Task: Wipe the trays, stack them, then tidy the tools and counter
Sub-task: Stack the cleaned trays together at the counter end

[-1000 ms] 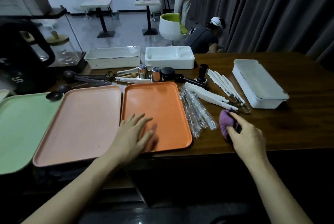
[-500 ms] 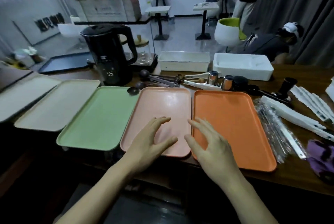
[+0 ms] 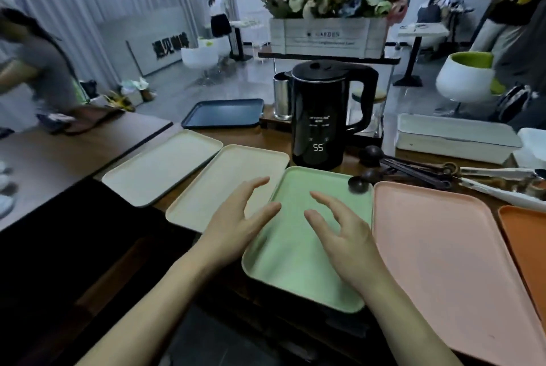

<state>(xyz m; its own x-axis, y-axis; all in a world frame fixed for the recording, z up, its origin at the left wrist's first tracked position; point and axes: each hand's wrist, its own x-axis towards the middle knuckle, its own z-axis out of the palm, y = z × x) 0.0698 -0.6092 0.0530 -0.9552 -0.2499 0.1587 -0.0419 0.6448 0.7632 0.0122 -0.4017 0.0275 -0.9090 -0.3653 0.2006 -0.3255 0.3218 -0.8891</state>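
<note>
Stacking not started: green tray (image 3: 298, 265), pink tray (image 3: 443, 247), orange tray (image 3: 527, 235), cream tray (image 3: 227, 185) and paler tray (image 3: 162, 167) lie side by side on the counter (image 3: 273, 138). Left hand (image 3: 233, 226) and right hand (image 3: 347, 237) are empty, fingers spread, apart over the green tray. Scoops (image 3: 360, 184) untidied. Can't tell whether wiping is done.

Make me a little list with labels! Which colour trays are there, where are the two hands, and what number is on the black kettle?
Trays, left to right: left cream tray, second cream tray, green tray, pink tray, orange tray
Extra tray: dark blue tray, behind the row
Stacked: not yet, all side by side
Hands: left hand open over the green tray's left rim; right hand open over the green tray
Touching: cannot tell
Kettle: kettle shows 55
Tools: dark scoops right of the kettle
</note>
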